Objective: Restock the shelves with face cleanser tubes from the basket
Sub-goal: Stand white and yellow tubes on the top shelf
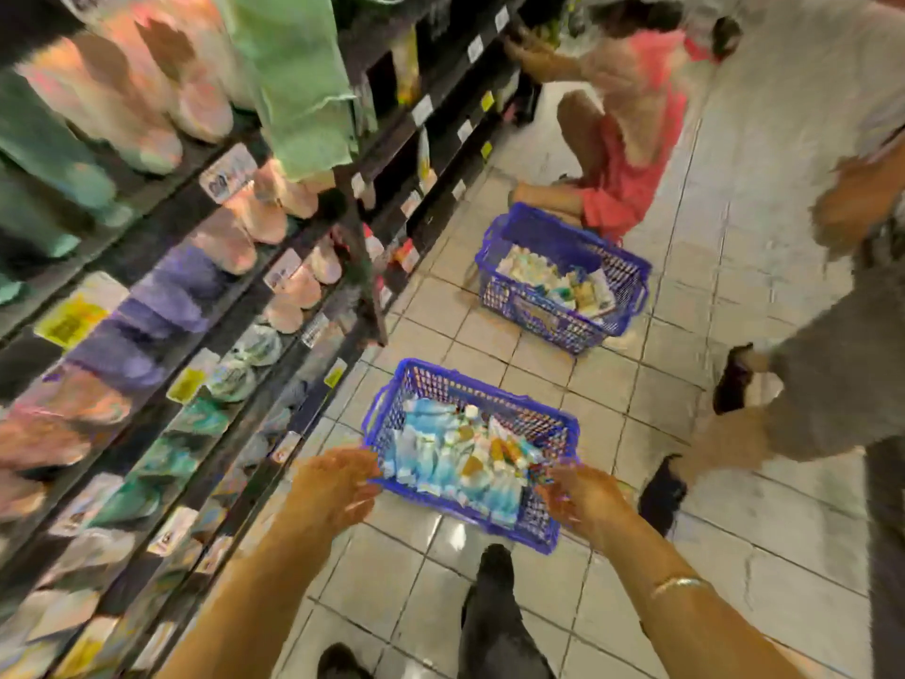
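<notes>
Basket [548, 423] of tubes [440, 463] sits on floor just ahead of both hands, left hand [338, 482] and right hand [583, 497] at its near rim, fingers loose, holding nothing; shelves [161, 306] stand left.

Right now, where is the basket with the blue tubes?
In the head view, the near blue basket sits on the tiled floor just beyond both hands, right of the shelves; a second basket stands farther off.
</notes>
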`<state>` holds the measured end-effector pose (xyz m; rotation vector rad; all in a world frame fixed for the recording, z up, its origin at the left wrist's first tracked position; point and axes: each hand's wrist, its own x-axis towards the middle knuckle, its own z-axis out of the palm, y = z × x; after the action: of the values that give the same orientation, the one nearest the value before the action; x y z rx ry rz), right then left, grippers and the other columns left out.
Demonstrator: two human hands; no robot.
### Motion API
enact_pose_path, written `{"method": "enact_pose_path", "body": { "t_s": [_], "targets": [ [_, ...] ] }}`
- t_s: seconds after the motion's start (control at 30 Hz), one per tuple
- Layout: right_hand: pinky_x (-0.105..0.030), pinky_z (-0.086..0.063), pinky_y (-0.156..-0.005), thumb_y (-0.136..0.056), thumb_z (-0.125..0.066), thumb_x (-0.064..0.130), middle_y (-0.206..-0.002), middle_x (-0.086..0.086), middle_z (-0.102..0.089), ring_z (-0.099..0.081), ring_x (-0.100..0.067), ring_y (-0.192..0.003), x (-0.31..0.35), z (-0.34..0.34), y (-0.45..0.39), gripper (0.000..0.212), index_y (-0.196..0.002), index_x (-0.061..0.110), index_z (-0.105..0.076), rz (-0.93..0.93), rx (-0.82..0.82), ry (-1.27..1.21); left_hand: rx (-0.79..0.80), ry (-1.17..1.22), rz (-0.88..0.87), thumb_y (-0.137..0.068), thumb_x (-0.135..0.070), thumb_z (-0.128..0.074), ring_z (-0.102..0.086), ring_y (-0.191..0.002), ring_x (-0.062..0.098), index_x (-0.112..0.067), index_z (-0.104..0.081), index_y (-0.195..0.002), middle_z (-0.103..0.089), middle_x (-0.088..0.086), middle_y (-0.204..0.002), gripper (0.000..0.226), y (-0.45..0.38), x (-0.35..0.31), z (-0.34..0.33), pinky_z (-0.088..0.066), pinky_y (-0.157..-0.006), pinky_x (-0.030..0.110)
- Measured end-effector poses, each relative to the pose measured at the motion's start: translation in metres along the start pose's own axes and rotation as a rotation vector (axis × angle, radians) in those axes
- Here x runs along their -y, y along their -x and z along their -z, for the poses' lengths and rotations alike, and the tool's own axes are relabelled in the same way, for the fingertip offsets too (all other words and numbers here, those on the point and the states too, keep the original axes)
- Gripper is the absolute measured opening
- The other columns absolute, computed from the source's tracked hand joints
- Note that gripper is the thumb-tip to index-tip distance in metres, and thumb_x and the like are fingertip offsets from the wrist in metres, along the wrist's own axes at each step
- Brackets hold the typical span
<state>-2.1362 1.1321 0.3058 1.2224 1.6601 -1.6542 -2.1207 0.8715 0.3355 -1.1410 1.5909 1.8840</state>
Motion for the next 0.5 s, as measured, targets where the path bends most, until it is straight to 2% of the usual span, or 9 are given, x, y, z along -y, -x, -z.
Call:
{"method": "enact_pose_path", "body": {
  "t_s": [0.07, 0.13, 0.2, 0.3, 0.4, 0.5],
  "targets": [
    [-0.010, -0.029, -0.031, -0.093, -0.041, -0.002, -0.058, -0.010, -0.039, -0.039, -0.008, -0.026, 0.004, 0.011, -0.034, 0.029, -0.067, 0.009, -0.046, -0.038, -0.008, 0.052, -0.005, -0.010, 0.044, -0.091, -0.006, -0.050, -0.058, -0.068, 0.017, -0.009, -0.061, -0.096, -0.064, 0.005, -0.077, 0.013, -0.021, 0.007, -0.034, -0.043, -0.060, 0.021],
    [-0.017, -0.035, -0.041, -0.094, -0.043, 0.001, -0.061, -0.010, -0.045, -0.045, -0.015, -0.041, 0.007, 0.017, -0.070, 0.026, -0.069, 0.007, -0.048, -0.107, -0.008, 0.109, 0.002, -0.045, 0.055, -0.089, -0.003, -0.053, -0.059, -0.070, 0.019, -0.009, -0.062, -0.087, -0.064, 0.007, -0.077, 0.012, -0.044, 0.014, -0.062, -0.043, -0.064, 0.026],
    [-0.022, -0.035, -0.050, -0.094, -0.045, 0.005, -0.064, -0.009, -0.049, -0.044, -0.017, -0.052, 0.005, 0.018, -0.105, 0.024, -0.072, 0.009, -0.050, -0.145, -0.012, 0.156, 0.004, -0.074, 0.072, -0.090, -0.005, -0.054, -0.059, -0.072, 0.020, -0.010, -0.061, -0.084, -0.064, 0.008, -0.079, 0.011, -0.069, 0.021, -0.086, -0.045, -0.065, 0.028],
    [-0.025, -0.034, -0.052, -0.092, -0.046, 0.004, -0.062, -0.009, -0.051, -0.044, -0.020, -0.052, -0.011, 0.013, -0.165, 0.025, -0.068, 0.010, -0.051, -0.160, -0.041, 0.217, -0.001, -0.143, 0.114, -0.091, -0.011, -0.056, -0.058, -0.074, 0.019, -0.012, -0.059, -0.085, -0.063, 0.007, -0.083, 0.006, -0.119, 0.035, -0.108, -0.046, -0.067, 0.029],
    [-0.028, -0.034, -0.050, -0.091, -0.047, 0.004, -0.061, -0.011, -0.050, -0.043, -0.021, -0.051, -0.038, 0.003, -0.222, 0.028, -0.064, 0.009, -0.050, -0.193, -0.063, 0.301, -0.001, -0.194, 0.154, -0.091, -0.008, -0.054, -0.058, -0.060, 0.013, -0.012, -0.057, -0.080, -0.061, 0.004, -0.072, 0.013, -0.177, 0.060, -0.116, -0.046, -0.056, 0.022],
    [-0.033, -0.037, -0.056, -0.093, -0.044, 0.006, -0.063, -0.007, -0.051, -0.046, -0.020, -0.056, -0.072, -0.006, -0.283, 0.033, -0.061, 0.013, -0.047, -0.188, -0.044, 0.395, 0.013, -0.269, 0.202, -0.092, -0.003, -0.051, -0.055, -0.043, 0.005, -0.011, -0.056, -0.074, -0.057, 0.001, -0.062, 0.020, -0.240, 0.093, -0.118, -0.043, -0.043, 0.012]
  ]
}}
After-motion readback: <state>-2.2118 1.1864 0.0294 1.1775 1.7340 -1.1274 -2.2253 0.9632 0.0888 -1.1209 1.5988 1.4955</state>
